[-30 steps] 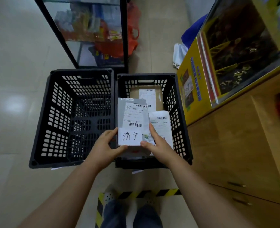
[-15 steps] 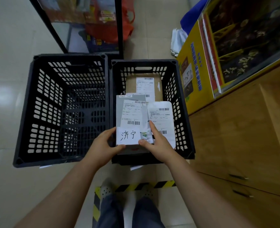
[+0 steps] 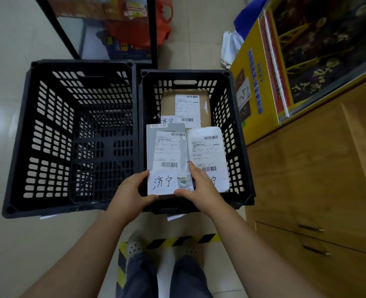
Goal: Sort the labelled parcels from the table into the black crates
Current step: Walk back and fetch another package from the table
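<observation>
Grey parcel (image 3: 167, 151) with handwritten tag held over near end of right crate (image 3: 240, 134). Left hand (image 3: 132, 192) and right hand (image 3: 199, 188) each pinch its near corners. White parcel (image 3: 210, 151) and brown parcel (image 3: 186, 106) lie inside. Left crate (image 3: 18, 134) alongside, touching.

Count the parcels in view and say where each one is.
3. The grey parcel is held by both hands over the right crate; the white parcel lies inside it beside the grey one; the brown parcel lies at its far end. More may be hidden underneath.
</observation>
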Demonstrator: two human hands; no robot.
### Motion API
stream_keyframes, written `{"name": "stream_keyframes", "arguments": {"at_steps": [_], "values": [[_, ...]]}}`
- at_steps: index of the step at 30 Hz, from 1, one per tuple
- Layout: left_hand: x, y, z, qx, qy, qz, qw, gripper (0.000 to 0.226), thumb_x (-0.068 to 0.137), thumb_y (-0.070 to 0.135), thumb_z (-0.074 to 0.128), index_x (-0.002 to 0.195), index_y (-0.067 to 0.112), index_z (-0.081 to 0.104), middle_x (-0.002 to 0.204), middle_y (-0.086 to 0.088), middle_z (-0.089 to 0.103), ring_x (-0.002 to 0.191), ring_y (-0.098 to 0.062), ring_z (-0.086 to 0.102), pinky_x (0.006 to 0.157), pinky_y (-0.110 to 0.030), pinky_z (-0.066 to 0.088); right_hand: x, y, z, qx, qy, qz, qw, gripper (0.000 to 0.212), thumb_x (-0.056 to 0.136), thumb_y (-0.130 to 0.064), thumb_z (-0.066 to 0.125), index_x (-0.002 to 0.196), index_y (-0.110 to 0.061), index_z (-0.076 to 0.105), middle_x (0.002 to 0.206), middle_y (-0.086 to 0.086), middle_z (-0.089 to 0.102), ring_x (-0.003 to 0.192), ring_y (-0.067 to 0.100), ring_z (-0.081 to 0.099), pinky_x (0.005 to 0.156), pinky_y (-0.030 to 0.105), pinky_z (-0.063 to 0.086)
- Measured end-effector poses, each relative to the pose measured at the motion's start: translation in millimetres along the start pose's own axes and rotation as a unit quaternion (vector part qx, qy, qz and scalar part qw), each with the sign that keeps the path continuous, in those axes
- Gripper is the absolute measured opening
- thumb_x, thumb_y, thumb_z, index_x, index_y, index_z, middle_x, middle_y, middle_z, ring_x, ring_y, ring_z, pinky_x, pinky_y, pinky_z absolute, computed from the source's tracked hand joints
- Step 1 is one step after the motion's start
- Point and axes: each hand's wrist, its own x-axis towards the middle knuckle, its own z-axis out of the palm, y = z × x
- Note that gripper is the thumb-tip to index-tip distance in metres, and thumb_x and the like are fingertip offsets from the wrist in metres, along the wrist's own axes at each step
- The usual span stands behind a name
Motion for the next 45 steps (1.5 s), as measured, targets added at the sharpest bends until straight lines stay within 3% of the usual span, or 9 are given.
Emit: {"name": "stream_keyframes", "arguments": {"at_steps": [3, 6, 11, 15, 19, 24, 30, 35, 45], "values": [[2, -3, 4, 0.032, 0.009, 0.009, 0.999, 0.082, 0.076, 0.030, 0.080, 0.147, 0.021, 0.039, 0.138, 0.004, 0.051, 0.127, -0.017, 0.040, 0.107, -0.042, 0.038, 3, 3, 5, -0.006, 0.014, 0.007, 1.000, 0.098, 0.079, -0.036, 0.083, 0.157, -0.030, 0.024, 0.134, -0.014, 0.038, 0.116, -0.003, 0.038, 0.102, 0.018, 0.034], [4, -6, 7, 0.062, 0.023, 0.023, 0.998, 0.080, 0.077, 0.030, 0.079, 0.146, 0.019, 0.040, 0.137, 0.004, 0.050, 0.125, -0.017, 0.037, 0.106, -0.035, 0.035, 7, 5, 9, -0.027, 0.018, 0.010, 0.999, 0.102, 0.079, -0.037, 0.083, 0.159, -0.024, 0.021, 0.145, -0.006, 0.037, 0.117, -0.002, 0.035, 0.100, 0.018, 0.030], [7, -10, 13, 0.109, 0.046, 0.044, 0.992, 0.075, 0.077, 0.031, 0.079, 0.142, 0.015, 0.046, 0.131, 0.003, 0.048, 0.118, -0.014, 0.037, 0.101, -0.030, 0.034, 12, 6, 15, -0.052, 0.021, 0.009, 0.998, 0.104, 0.080, -0.034, 0.083, 0.160, -0.024, 0.017, 0.144, -0.006, 0.035, 0.113, -0.002, 0.035, 0.096, 0.012, 0.028], [5, -13, 16, 0.153, 0.053, 0.064, 0.985, 0.073, 0.074, 0.030, 0.081, 0.138, 0.012, 0.051, 0.129, 0.001, 0.049, 0.118, -0.019, 0.040, 0.102, -0.035, 0.038, 14, 8, 18, -0.067, 0.020, 0.013, 0.997, 0.104, 0.079, -0.032, 0.084, 0.159, -0.024, 0.020, 0.142, -0.006, 0.033, 0.121, 0.005, 0.041, 0.104, 0.020, 0.036], [4, -14, 19, 0.200, 0.052, 0.088, 0.974, 0.068, 0.071, 0.029, 0.082, 0.131, 0.008, 0.057, 0.127, -0.003, 0.051, 0.115, -0.026, 0.044, 0.097, -0.040, 0.041, 16, 10, 19, -0.078, 0.019, 0.016, 0.997, 0.099, 0.080, -0.027, 0.084, 0.158, -0.023, 0.023, 0.141, -0.008, 0.031, 0.125, 0.006, 0.040, 0.101, 0.016, 0.031], [3, -16, 20, 0.221, 0.051, 0.089, 0.970, 0.069, 0.071, 0.034, 0.082, 0.130, 0.010, 0.058, 0.127, -0.003, 0.051, 0.116, -0.027, 0.044, 0.095, -0.042, 0.039, 17, 11, 18, -0.108, 0.019, 0.003, 0.994, 0.097, 0.081, -0.030, 0.082, 0.158, -0.022, 0.024, 0.142, -0.007, 0.030, 0.128, 0.009, 0.039, 0.102, 0.020, 0.033], [8, -13, 19, 0.220, 0.090, 0.090, 0.967, 0.064, 0.075, 0.043, 0.077, 0.129, 0.014, 0.059, 0.131, -0.005, 0.048, 0.119, -0.028, 0.041, 0.095, -0.045, 0.039, 18, 6, 14, -0.159, 0.070, -0.037, 0.984, 0.077, 0.087, -0.038, 0.074, 0.153, -0.024, 0.036, 0.146, -0.006, 0.031, 0.134, 0.012, 0.028, 0.106, 0.032, 0.037], [22, -4, 22, 0.258, 0.086, 0.079, 0.959, 0.066, 0.078, 0.048, 0.073, 0.134, 0.019, 0.054, 0.144, -0.007, 0.038, 0.126, -0.030, 0.034, 0.100, -0.047, 0.033, 23, 4, 11, -0.213, 0.058, -0.053, 0.974, 0.073, 0.088, -0.039, 0.070, 0.151, -0.023, 0.038, 0.149, -0.001, 0.032, 0.136, 0.017, 0.024, 0.110, 0.034, 0.033], [26, -2, 28, 0.278, 0.082, 0.052, 0.956, 0.065, 0.080, 0.054, 0.067, 0.137, 0.027, 0.048, 0.149, -0.003, 0.030, 0.130, -0.028, 0.027, 0.104, -0.045, 0.027, 28, 8, 11, -0.265, 0.065, -0.051, 0.961, 0.074, 0.089, -0.045, 0.068, 0.153, -0.026, 0.036, 0.148, -0.003, 0.037, 0.133, 0.019, 0.028, 0.111, 0.035, 0.024]]}}
